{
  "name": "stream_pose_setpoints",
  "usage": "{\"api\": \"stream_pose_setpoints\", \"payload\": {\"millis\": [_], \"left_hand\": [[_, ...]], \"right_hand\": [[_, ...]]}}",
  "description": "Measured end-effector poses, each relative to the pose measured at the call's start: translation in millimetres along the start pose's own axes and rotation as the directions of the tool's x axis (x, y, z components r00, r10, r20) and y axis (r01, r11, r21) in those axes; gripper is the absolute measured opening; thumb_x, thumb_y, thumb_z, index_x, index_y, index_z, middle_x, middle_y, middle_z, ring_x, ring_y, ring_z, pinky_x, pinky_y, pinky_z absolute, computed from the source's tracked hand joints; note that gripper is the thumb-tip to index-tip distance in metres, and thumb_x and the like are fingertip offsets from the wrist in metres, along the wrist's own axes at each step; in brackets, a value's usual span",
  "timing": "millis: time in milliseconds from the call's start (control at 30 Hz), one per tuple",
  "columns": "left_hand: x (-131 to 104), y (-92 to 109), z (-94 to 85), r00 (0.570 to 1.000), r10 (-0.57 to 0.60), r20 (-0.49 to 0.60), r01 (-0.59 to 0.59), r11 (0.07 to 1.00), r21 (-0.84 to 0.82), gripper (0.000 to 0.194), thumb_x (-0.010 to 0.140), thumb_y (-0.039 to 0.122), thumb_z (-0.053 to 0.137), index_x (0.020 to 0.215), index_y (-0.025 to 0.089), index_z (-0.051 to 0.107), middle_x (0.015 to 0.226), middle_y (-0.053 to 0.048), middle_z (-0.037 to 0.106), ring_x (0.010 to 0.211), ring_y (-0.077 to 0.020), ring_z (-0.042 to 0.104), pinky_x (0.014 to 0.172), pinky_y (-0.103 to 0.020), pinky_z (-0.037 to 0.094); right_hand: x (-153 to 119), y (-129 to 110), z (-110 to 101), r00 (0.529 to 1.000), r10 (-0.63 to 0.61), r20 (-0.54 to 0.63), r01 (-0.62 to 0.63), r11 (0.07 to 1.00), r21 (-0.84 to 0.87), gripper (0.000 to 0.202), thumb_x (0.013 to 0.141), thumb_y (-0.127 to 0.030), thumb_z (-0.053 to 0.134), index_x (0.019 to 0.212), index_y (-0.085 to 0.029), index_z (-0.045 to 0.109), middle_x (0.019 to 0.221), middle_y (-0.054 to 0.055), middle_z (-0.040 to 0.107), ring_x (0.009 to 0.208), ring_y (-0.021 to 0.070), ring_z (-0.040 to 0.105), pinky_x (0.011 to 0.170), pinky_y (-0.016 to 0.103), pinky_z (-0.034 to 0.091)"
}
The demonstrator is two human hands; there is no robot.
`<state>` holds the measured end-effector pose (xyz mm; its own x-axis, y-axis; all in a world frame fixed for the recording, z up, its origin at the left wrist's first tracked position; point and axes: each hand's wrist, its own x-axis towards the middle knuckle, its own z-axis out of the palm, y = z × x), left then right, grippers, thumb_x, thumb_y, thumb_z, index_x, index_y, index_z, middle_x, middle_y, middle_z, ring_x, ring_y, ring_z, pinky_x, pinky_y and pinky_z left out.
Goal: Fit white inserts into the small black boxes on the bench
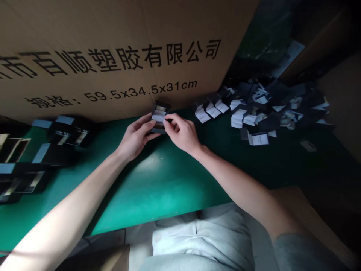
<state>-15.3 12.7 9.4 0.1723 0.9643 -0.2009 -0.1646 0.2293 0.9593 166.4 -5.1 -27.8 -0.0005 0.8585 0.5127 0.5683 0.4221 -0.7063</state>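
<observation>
A small black box (161,105) with its lid up is held above the green table, near the carton. My left hand (134,137) is closed around its left side, thumb on the front. Inside the box lies a white folded insert (158,118). The thumb and forefinger of my right hand (182,132) pinch the right edge of this insert; the exact contact is partly hidden by the fingers. To the right of my hands stand a few similar white folded inserts (213,111) with dark backs, in a short row.
A large printed cardboard carton (126,26) walls off the back of the green table (146,188). At the right lies a loose heap of black-and-white inserts (265,101). Several open black boxes (70,131) stand at the left. A small pale piece (308,146) lies at the far right.
</observation>
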Motion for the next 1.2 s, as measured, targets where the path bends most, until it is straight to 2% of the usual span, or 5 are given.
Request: {"api": "stream_pose_setpoints", "payload": {"millis": [300, 600, 900, 1100, 1200], "left_hand": [[-1.9, -3.7, -1.1, 0.997, 0.056, 0.060, -0.059, 0.997, 0.049, 0.048, 0.083, 0.026, 0.086, 0.129, 0.019, 0.073, 0.127, -0.010, 0.078, 0.119, -0.0270, 0.076, 0.092, -0.034, 0.069], [-1.8, -4.0, -2.2, 0.993, 0.077, 0.091, -0.084, 0.994, 0.077, 0.048, 0.082, 0.030, 0.087, 0.127, 0.021, 0.073, 0.126, -0.009, 0.077, 0.118, -0.0258, 0.076, 0.094, -0.034, 0.068], [1.5, -3.9, -2.4, 0.994, 0.084, 0.072, -0.085, 0.996, 0.012, 0.053, 0.078, 0.020, 0.081, 0.129, 0.022, 0.068, 0.124, -0.007, 0.077, 0.112, -0.0236, 0.077, 0.098, -0.040, 0.067], [0.6, -5.3, -3.2, 0.995, 0.055, 0.083, -0.050, 0.997, -0.065, 0.053, 0.079, 0.018, 0.081, 0.130, 0.022, 0.068, 0.118, -0.005, 0.077, 0.105, -0.0208, 0.078, 0.093, -0.036, 0.067], [0.9, -8.4, -4.2, 0.995, 0.048, 0.082, -0.041, 0.995, -0.088, 0.052, 0.080, 0.017, 0.079, 0.130, 0.021, 0.068, 0.117, -0.005, 0.078, 0.104, -0.0210, 0.078, 0.094, -0.038, 0.066]], "right_hand": [[2.9, -4.5, -1.9, 0.982, 0.108, 0.158, -0.074, 0.976, -0.205, 0.035, 0.109, -0.033, 0.054, 0.140, -0.023, 0.067, 0.093, 0.003, 0.081, 0.084, 0.0193, 0.077, 0.082, 0.028, 0.055], [3.5, 3.6, -0.2, 0.985, 0.066, 0.160, -0.048, 0.992, -0.116, 0.035, 0.109, -0.034, 0.052, 0.137, -0.024, 0.070, 0.082, 0.002, 0.080, 0.074, 0.0196, 0.075, 0.076, 0.028, 0.056], [-2.6, -5.8, -8.6, 0.997, -0.079, -0.005, 0.079, 0.994, -0.071, 0.033, 0.109, -0.032, 0.048, 0.125, -0.022, 0.075, 0.089, 0.004, 0.080, 0.075, 0.0160, 0.075, 0.075, 0.026, 0.057], [-12.9, -0.9, -92.8, 0.945, -0.133, -0.300, 0.039, 0.953, -0.301, 0.033, 0.107, -0.039, 0.050, 0.116, -0.023, 0.077, 0.093, 0.008, 0.080, 0.073, 0.0196, 0.074, 0.074, 0.036, 0.062], [-30.0, 33.1, -162.2, 0.825, -0.120, -0.553, -0.162, 0.886, -0.434, 0.035, 0.103, -0.037, 0.051, 0.120, -0.018, 0.076, 0.095, 0.015, 0.080, 0.079, 0.0251, 0.079, 0.069, 0.039, 0.062]]}}
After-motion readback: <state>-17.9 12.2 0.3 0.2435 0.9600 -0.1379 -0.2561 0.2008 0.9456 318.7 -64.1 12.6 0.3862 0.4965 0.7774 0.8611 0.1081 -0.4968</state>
